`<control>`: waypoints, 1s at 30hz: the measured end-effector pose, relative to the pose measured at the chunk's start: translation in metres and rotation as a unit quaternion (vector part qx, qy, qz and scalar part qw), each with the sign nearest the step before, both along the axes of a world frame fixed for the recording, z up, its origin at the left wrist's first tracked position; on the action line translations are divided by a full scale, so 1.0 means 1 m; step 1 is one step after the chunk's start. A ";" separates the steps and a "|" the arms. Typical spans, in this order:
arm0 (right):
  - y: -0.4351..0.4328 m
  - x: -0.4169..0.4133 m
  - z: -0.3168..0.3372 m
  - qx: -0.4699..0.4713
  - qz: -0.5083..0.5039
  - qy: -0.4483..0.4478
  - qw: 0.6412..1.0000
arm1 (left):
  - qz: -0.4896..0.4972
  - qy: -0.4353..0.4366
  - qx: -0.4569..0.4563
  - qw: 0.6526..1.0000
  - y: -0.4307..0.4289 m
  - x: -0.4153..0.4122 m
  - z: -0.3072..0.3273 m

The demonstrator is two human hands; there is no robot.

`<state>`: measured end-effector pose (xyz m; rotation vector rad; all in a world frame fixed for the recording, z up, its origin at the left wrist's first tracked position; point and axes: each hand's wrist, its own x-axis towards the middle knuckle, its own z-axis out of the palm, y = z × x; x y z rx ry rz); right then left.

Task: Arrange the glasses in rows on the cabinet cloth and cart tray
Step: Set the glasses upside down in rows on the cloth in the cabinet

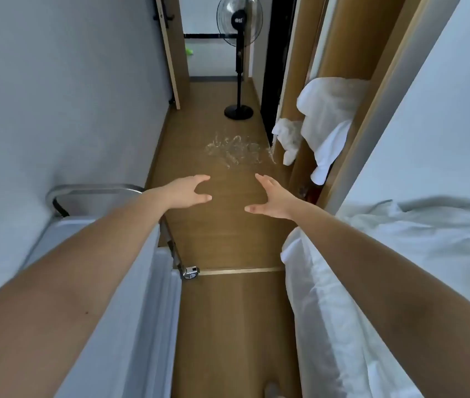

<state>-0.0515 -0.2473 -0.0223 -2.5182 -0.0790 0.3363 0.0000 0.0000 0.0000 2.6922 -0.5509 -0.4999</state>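
The light is soft, even and a bit dim, and the brightest spot is far past the left grip (188, 192) and right grip (271, 196), behind the fan (239, 21). The floor (222, 234) under the grips has almost no shadow, and the clear glasses (236, 152) just past them are only a faint, shiny blur. The wide lens bends the walls (55, 96) beside the grips and makes the arms (84, 268) behind them look huge.

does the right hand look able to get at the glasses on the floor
Probably, with more reach: only bare floor lies between the open right hand and the glasses.
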 end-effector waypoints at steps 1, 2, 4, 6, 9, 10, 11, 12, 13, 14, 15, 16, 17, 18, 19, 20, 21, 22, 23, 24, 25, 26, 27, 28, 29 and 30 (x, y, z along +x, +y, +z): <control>-0.002 0.018 0.000 0.003 0.001 0.002 1.000 | -0.008 0.002 -0.004 1.000 -0.006 0.020 -0.001; -0.006 0.039 -0.001 0.005 -0.003 0.008 1.000 | -0.007 0.006 -0.002 1.000 -0.012 0.041 0.000; -0.017 0.085 -0.004 -0.004 0.003 0.017 1.000 | 0.005 0.015 -0.005 1.000 -0.026 0.086 -0.001; -0.030 0.137 -0.001 0.004 0.001 0.006 1.000 | 0.032 0.009 -0.026 0.999 -0.039 0.131 0.002; -0.053 0.205 0.005 0.011 0.014 0.002 1.000 | 0.073 0.014 -0.058 0.996 -0.057 0.188 -0.002; -0.060 0.224 0.006 0.000 0.024 0.011 1.000 | 0.079 0.022 -0.055 0.995 -0.063 0.204 -0.006; -0.067 0.244 0.008 -0.011 0.030 0.017 0.999 | 0.083 0.030 -0.052 0.995 -0.069 0.221 -0.009; -0.073 0.261 0.010 -0.019 0.031 0.021 0.999 | 0.084 0.036 -0.046 0.995 -0.074 0.235 -0.012; -0.078 0.281 0.010 -0.019 0.026 0.023 0.999 | 0.084 0.042 -0.047 0.994 -0.079 0.254 -0.016; -0.082 0.301 0.009 -0.018 0.020 0.026 0.999 | 0.086 0.049 -0.050 0.994 -0.085 0.272 -0.019; -0.084 0.318 0.007 -0.018 0.017 0.027 0.999 | 0.086 0.054 -0.053 0.993 -0.089 0.287 -0.022; -0.086 0.338 0.002 -0.023 0.020 0.031 0.999 | 0.086 0.058 -0.053 0.993 -0.093 0.304 -0.026; -0.086 0.356 -0.002 -0.027 0.024 0.036 0.999 | 0.086 0.062 -0.052 0.993 -0.095 0.322 -0.030; -0.086 0.375 -0.008 -0.028 0.026 0.042 0.998 | 0.089 0.071 -0.050 0.992 -0.096 0.340 -0.034; -0.085 0.394 -0.014 -0.024 0.026 0.047 0.998 | 0.093 0.085 -0.049 0.991 -0.096 0.360 -0.040; -0.085 0.413 -0.020 -0.021 0.022 0.047 0.998 | 0.097 0.098 -0.045 0.989 -0.094 0.380 -0.046; -0.084 0.432 -0.027 -0.018 0.015 0.046 0.999 | 0.097 0.110 -0.044 0.988 -0.092 0.402 -0.053; -0.084 0.453 -0.033 -0.017 0.006 0.043 0.999 | 0.097 0.122 -0.043 0.987 -0.090 0.426 -0.060; -0.083 0.474 -0.040 -0.018 -0.002 0.044 0.999 | 0.096 0.129 -0.044 0.986 -0.088 0.450 -0.066; -0.081 0.496 -0.046 -0.021 -0.010 0.048 0.999 | 0.097 0.130 -0.045 0.986 -0.086 0.474 -0.071; -0.078 0.518 -0.053 -0.022 -0.018 0.055 0.998 | 0.102 0.133 -0.046 0.985 -0.083 0.498 -0.078; -0.076 0.539 -0.057 -0.020 -0.029 0.062 0.997 | 0.105 0.138 -0.049 0.984 -0.080 0.519 -0.085; -0.073 0.560 -0.061 -0.014 -0.041 0.067 0.997 | 0.108 0.147 -0.052 0.982 -0.076 0.540 -0.091; -0.068 0.580 -0.062 -0.006 -0.052 0.073 0.996 | 0.108 0.156 -0.052 0.981 -0.072 0.559 -0.095; -0.063 0.598 -0.062 0.004 -0.062 0.082 0.995 | 0.103 0.166 -0.044 0.980 -0.066 0.577 -0.100; -0.058 0.615 -0.062 0.008 -0.070 0.091 0.993 | 0.095 0.174 -0.033 0.980 -0.060 0.594 -0.104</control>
